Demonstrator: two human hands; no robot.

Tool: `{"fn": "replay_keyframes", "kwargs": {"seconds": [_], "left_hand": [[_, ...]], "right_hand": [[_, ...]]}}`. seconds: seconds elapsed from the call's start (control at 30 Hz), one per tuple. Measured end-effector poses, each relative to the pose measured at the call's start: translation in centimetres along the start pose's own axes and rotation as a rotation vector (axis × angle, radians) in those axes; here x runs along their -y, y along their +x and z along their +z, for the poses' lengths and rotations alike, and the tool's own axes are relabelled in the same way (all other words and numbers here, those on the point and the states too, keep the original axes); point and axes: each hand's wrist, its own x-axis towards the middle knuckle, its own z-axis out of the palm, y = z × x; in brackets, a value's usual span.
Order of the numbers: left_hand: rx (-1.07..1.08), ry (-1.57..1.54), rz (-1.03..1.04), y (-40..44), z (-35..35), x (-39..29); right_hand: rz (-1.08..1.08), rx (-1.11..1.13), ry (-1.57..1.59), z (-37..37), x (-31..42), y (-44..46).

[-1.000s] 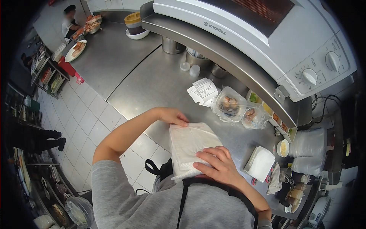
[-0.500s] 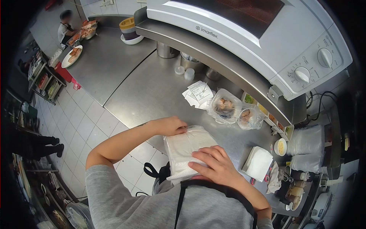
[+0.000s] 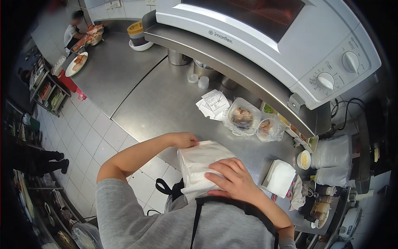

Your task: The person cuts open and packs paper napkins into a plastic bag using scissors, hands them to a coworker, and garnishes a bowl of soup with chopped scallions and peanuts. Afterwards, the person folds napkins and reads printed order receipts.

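A white pack of paper towels [image 3: 197,166], in what looks like a thin clear wrapper, is held up against my front at the counter's near edge. My left hand [image 3: 185,140] pinches the pack's far left corner between closed fingers. Across the near right part of the pack lies my right hand [image 3: 233,179], its fingers bent over the textured paper and its thumb lower down, steadying it. Beyond the pack, printed paper slips [image 3: 214,104] lie beside a plastic-wrapped container of food [image 3: 242,116] and a smaller wrapped one [image 3: 268,126].
A white toaster oven [image 3: 265,33] stands on a raised steel shelf [image 3: 224,52] over the steel counter [image 3: 145,103]. To the right are a stack of white napkins [image 3: 280,178], a small bowl [image 3: 304,159] and clear plastic bags [image 3: 331,159]. Another person [image 3: 72,33] stands far left.
My left fingers have shifted a little at the pack's corner, and its far edge now looks more lifted and loose. My right hand stays nearly in place. The view has shifted slightly.
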Motion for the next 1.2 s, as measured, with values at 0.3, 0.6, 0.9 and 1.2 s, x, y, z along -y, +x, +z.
{"fn": "replay_keyframes", "kwargs": {"seconds": [0.3,0.6,0.9,1.2], "left_hand": [[0.184,-0.519,-0.121,-0.8,2.6,1.1],[0.171,-1.046,-0.139,-2.3,5.0,3.9],[0.034,-1.787,0.463,-5.5,13.8,2.2],[-0.608,-0.982,0.509,-1.7,13.9,-0.8]], "right_hand": [[0.045,0.077,-0.014,-1.2,-0.4,0.0],[0.119,0.0,0.112,-1.3,-1.6,-0.5],[0.604,-0.326,0.579,-0.2,-12.3,-7.4],[0.993,-0.483,1.013,0.9,-15.5,-8.9]]}}
